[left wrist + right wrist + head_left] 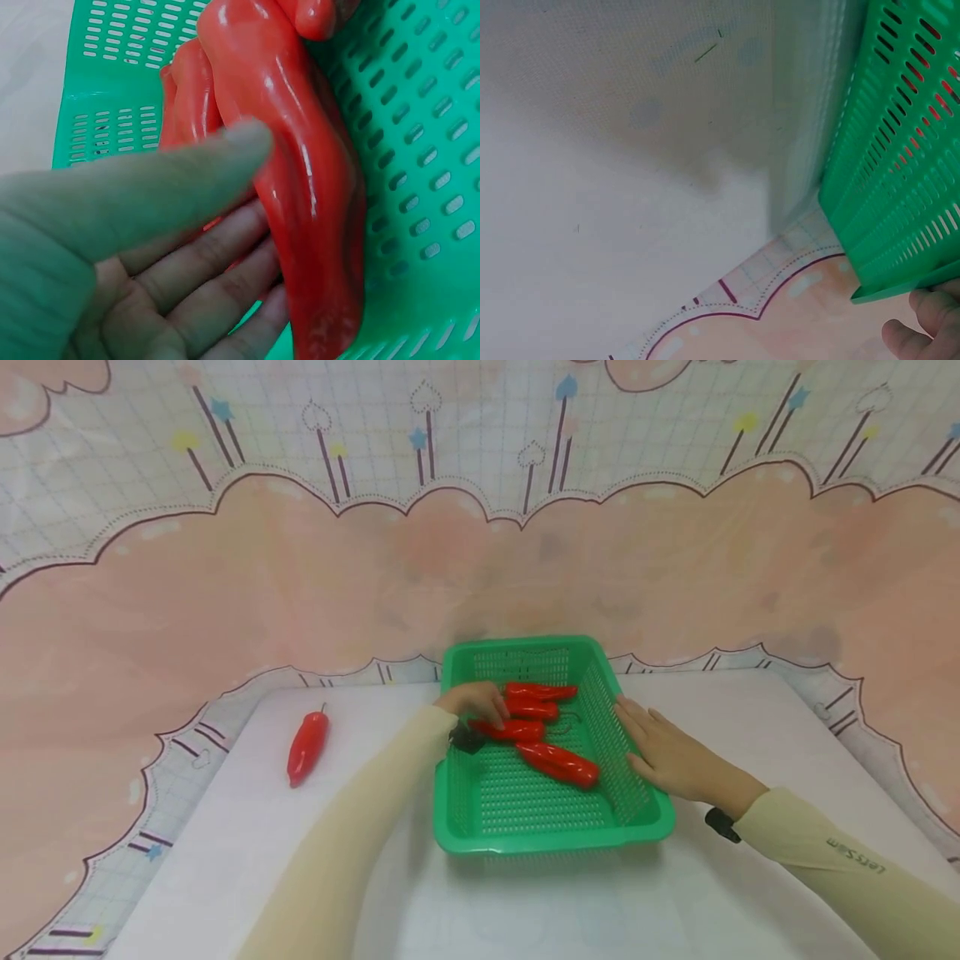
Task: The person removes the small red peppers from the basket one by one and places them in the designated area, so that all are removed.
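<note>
Inside a green basket (536, 843), my left hand (477, 700) holds a red pepper (523, 731) near its left end. The left wrist view shows the thumb (202, 169) across this pepper (307, 187) and the fingers reaching along its underside. Another red pepper (558, 764) lies in front of it, and two more, a red pepper (532, 708) and a red pepper (542, 691), lie behind. My right hand (671, 756) rests against the basket's right rim with its fingers extended. In the right wrist view, only some fingertips (930, 319) show beside the rim.
A single red pepper (308, 748) lies on the white table (247, 877), left of the basket. Behind the table hangs a patterned cloth (360, 577) with pink cloud shapes. The basket's slotted side wall (900, 150) stands close to my right hand.
</note>
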`<state>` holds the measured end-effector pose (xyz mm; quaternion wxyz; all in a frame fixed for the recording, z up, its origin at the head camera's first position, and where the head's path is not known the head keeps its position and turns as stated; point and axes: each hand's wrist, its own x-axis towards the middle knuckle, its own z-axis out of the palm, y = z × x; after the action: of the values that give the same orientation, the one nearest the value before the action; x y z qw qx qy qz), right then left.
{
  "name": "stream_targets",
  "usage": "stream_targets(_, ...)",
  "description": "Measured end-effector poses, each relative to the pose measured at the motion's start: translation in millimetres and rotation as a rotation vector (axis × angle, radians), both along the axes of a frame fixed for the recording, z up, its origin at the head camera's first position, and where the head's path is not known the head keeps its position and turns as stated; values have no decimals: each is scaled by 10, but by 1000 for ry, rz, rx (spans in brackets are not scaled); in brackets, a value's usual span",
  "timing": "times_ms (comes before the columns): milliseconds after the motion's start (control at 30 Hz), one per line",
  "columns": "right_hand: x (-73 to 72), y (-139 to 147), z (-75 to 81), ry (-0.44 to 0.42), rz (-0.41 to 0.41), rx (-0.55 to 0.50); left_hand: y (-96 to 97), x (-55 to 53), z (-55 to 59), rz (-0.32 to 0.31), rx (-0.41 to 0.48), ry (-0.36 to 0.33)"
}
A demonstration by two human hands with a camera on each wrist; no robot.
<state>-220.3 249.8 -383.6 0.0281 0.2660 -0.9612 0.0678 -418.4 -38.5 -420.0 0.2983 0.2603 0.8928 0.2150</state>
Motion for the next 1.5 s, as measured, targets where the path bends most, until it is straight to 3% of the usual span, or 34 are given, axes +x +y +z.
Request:
stream_targets(67, 0, 1, -5, -1, 0, -1, 14, 269, 258, 31, -37, 7)
stream_targets(133, 1, 4, -10, -2, 1, 0, 12, 375, 341, 37, -47, 20)
stream_targets(200, 2, 7, -11, 1, 3, -1, 10, 413, 362, 32, -57, 37)
stream_targets(500, 2, 14, -8, 2, 0, 2, 7, 378, 334, -20, -104, 86)
stream_targets(800, 9, 8, -16, -13, -8, -8, 9, 418, 316, 3, -114, 45)
stream_targets(1500, 17, 0, -16, -4, -9, -17, 19, 409, 333, -35, -123, -7)
